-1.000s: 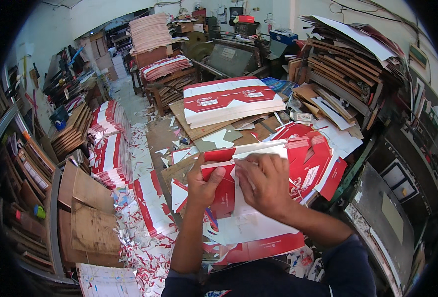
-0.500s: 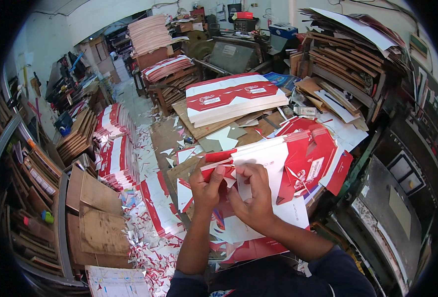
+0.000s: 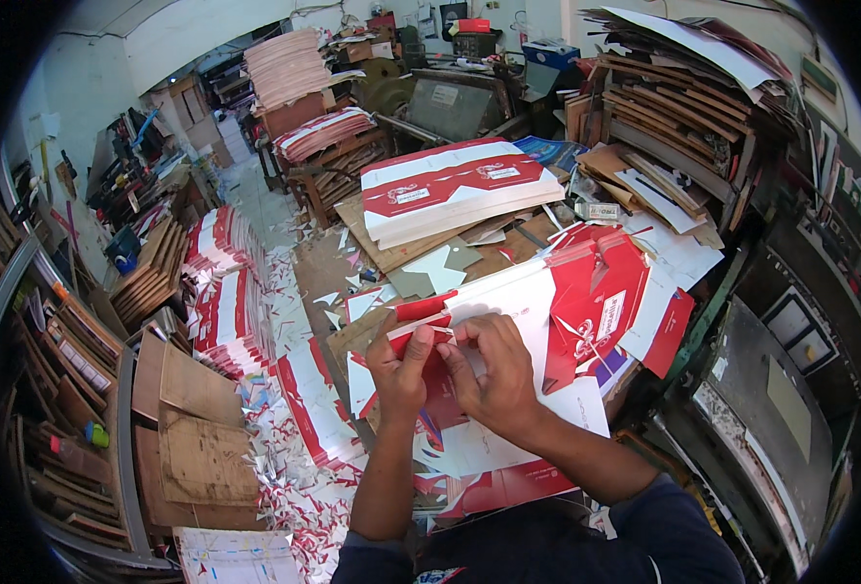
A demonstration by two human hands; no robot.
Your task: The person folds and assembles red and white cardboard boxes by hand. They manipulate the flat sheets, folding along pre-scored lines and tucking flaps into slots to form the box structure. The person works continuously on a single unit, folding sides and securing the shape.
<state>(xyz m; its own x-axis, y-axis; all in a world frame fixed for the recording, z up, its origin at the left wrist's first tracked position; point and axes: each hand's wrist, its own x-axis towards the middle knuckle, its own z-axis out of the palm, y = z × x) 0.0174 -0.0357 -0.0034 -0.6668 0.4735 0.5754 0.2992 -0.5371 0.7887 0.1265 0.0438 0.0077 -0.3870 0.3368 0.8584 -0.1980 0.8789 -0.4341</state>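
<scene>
Our left hand (image 3: 399,370) grips the left edge of the red-and-white cards (image 3: 586,302), thumb on top. Our right hand (image 3: 496,370) bends its fingers just beside that edge; we cannot tell whether they grip it. The cards spread rightward beyond our right hand. Past both hands we see a grey offcut (image 3: 461,257), then a thick stack (image 3: 459,195), and farther right, boards (image 3: 678,122).
</scene>
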